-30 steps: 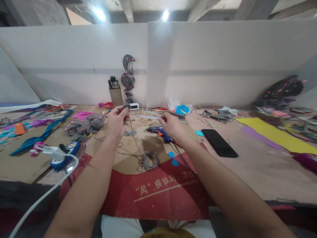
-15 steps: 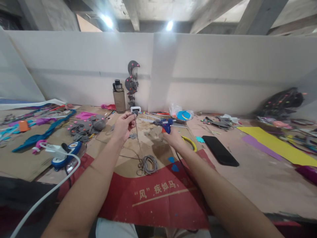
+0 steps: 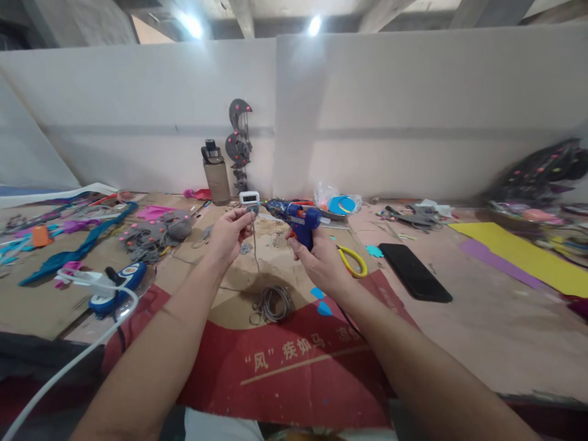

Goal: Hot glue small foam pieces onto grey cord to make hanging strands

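Between thumb and fingertips, my left hand [image 3: 230, 234] pinches a small dark grey piece [image 3: 253, 209]. From it a grey cord [image 3: 256, 248] hangs down towards a loose coil of cord [image 3: 275, 304] on the cardboard. My right hand [image 3: 321, 260] is wrapped round the handle of a blue hot glue gun [image 3: 301, 222]. Its nozzle points left and is close to the grey piece; whether they touch I cannot tell. Below my right hand lie small blue paper pieces [image 3: 324, 308]. Yellow-handled scissors [image 3: 353, 262] rest just right of that hand.
A water bottle [image 3: 217, 174] and a small white digital display [image 3: 249, 198] stand at the back. A black phone [image 3: 414, 272] lies to the right, near yellow sheets [image 3: 519, 251]. On the left are a blue power strip [image 3: 118, 289] with a white cable and grey felt pieces [image 3: 158, 233].
My right hand has lifted the glue gun off the table and brought its nozzle left to the grey piece. My left hand keeps its pinch in nearly the same place.
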A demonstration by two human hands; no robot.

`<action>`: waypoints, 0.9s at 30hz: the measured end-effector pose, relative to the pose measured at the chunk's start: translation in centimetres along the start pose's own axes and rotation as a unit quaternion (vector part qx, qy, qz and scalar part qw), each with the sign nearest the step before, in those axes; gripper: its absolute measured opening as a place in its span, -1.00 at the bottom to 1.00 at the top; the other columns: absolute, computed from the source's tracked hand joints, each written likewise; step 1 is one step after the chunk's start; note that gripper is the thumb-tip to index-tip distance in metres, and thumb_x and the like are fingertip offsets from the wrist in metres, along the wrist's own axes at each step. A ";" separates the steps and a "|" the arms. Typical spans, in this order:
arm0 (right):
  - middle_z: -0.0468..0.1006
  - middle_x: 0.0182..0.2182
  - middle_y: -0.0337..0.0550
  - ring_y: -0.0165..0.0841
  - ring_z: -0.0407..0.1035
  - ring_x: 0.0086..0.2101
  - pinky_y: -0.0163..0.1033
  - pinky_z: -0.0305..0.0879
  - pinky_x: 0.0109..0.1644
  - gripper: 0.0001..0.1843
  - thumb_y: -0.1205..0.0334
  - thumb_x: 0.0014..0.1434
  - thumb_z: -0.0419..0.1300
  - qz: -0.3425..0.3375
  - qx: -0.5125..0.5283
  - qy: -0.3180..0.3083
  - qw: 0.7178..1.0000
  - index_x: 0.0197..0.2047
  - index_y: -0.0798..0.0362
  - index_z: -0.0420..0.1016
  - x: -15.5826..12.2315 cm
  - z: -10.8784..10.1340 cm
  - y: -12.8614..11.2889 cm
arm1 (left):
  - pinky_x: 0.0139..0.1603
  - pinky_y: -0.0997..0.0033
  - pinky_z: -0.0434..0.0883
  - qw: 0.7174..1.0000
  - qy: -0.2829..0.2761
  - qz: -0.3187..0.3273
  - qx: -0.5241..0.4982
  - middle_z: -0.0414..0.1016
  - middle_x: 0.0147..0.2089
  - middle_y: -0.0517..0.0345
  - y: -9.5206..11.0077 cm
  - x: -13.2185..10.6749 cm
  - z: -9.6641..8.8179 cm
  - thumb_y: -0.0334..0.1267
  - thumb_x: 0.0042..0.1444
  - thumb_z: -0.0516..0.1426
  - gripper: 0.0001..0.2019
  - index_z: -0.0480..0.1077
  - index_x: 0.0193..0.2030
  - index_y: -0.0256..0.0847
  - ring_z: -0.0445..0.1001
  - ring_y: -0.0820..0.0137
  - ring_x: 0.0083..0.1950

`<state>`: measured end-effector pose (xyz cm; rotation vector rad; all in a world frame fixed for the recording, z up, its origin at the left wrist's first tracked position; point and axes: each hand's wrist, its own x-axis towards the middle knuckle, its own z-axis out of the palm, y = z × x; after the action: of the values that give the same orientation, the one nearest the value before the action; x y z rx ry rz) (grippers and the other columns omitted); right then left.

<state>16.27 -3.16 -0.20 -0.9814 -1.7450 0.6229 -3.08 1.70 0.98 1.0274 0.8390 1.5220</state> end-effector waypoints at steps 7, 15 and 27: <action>0.49 -0.18 0.02 -0.19 0.36 -0.18 -0.04 0.28 -0.06 -0.71 0.14 0.20 0.05 -0.032 -0.090 0.003 0.995 -0.05 0.08 0.32 -0.1 0.4 -0.2 | -0.56 0.61 0.17 1.000 0.004 0.012 0.016 0.27 -0.55 0.31 0.0 -0.1 0.1 -0.28 -0.25 0.35 -0.74 0.39 -0.44 -0.30 0.19 0.66 -0.58; 0.49 -0.13 0.04 -0.16 0.36 -0.12 -0.04 0.28 -0.04 -0.67 0.14 0.21 0.05 -0.021 -0.098 0.005 0.995 0.01 0.07 0.31 -0.2 0.4 -0.4 | -0.55 0.55 0.13 0.998 -0.008 0.039 0.048 0.26 -0.58 0.31 0.1 -0.4 0.5 -0.26 -0.23 0.34 -0.76 0.38 -0.48 -0.28 0.19 0.63 -0.58; 0.48 -0.22 0.02 -0.21 0.34 -0.23 -0.07 0.28 -0.09 -0.74 0.16 0.20 0.03 -0.020 -0.105 0.010 0.994 -0.09 0.09 0.33 -0.2 0.5 -0.5 | -0.53 0.54 0.14 0.997 -0.008 0.048 0.056 0.28 -0.56 0.29 0.1 -0.5 0.6 -0.27 -0.21 0.33 -0.78 0.40 -0.48 -0.29 0.19 0.62 -0.58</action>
<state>15.69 -3.59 -0.05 -1.0889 -1.8348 0.4077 -2.53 1.21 1.21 1.1750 0.8811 1.5593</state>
